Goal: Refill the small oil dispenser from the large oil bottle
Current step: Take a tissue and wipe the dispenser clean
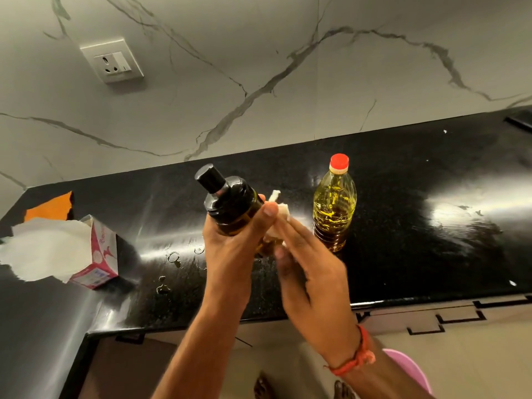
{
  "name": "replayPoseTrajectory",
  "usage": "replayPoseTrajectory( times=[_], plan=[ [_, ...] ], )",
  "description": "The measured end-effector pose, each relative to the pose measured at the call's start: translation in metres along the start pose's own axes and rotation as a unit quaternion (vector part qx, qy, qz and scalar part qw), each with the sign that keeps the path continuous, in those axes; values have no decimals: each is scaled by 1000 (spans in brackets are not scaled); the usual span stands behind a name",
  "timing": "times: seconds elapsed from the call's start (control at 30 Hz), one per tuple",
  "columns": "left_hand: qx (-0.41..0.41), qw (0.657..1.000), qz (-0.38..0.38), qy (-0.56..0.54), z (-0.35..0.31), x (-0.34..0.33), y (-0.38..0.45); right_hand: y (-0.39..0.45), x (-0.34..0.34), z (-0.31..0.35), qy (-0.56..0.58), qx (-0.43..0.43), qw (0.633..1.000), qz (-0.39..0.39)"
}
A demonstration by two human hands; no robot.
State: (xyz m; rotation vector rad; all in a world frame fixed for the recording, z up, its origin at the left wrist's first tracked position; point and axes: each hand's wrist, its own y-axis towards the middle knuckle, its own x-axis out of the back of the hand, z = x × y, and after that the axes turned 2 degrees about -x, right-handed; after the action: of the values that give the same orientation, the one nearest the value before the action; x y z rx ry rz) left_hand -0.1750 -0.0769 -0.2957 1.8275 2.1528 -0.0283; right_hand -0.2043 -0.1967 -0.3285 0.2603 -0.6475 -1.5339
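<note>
Small oil dispenser [230,203]: capped, tilted toward 11 o'clock, held above the counter [403,226], left hand [230,246] wrapped round its body. Right hand [311,266]: straight fingers press a tissue wad [280,208] on its side. Judged: post-fill wipe-down. Next: set it down upright. Large oil bottle [335,208] at 3 o'clock, red-capped. Tissue box [98,254] at 9 o'clock; print unreadable.
</note>
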Motion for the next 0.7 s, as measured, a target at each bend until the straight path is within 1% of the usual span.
replayPoseTrajectory(
  times=[0.07, 0.1, 0.2, 0.27, 0.33, 0.4, 0.47, 0.57, 0.63, 0.7],
  plan=[
    [5, 1000, 2, -22, -1, 0, -2, 0, -8, 9, 41, -11, 997, 59],
    [7, 1000, 1, -26, -1, -1, -3, 0, -10, 11, 42, -11, 996, 80],
    [19, 1000, 13, -16, -3, -3, -6, 10, -8, 8, 18, 1, 994, 108],
    [40, 999, 25, -15, -5, -3, -9, 19, -1, 5, 22, 7, 991, 135],
    [72, 996, 37, -25, -6, 1, -10, 25, 5, 0, 21, 0, 986, 163],
    [102, 992, 71, -28, -6, 6, -10, 28, 9, -5, 33, -19, 984, 173],
    [133, 984, 108, -45, -7, 10, -10, 29, 11, -7, 64, -43, 984, 163],
    [152, 978, 130, -62, -3, 16, -10, 25, 13, -4, 100, -65, 985, 125],
    [140, 980, 129, -57, -2, 17, -9, 22, 13, -1, 126, -101, 984, 68],
    [120, 984, 130, -37, -2, 16, -8, 23, 15, -1, 87, -113, 990, -9]
  ],
)
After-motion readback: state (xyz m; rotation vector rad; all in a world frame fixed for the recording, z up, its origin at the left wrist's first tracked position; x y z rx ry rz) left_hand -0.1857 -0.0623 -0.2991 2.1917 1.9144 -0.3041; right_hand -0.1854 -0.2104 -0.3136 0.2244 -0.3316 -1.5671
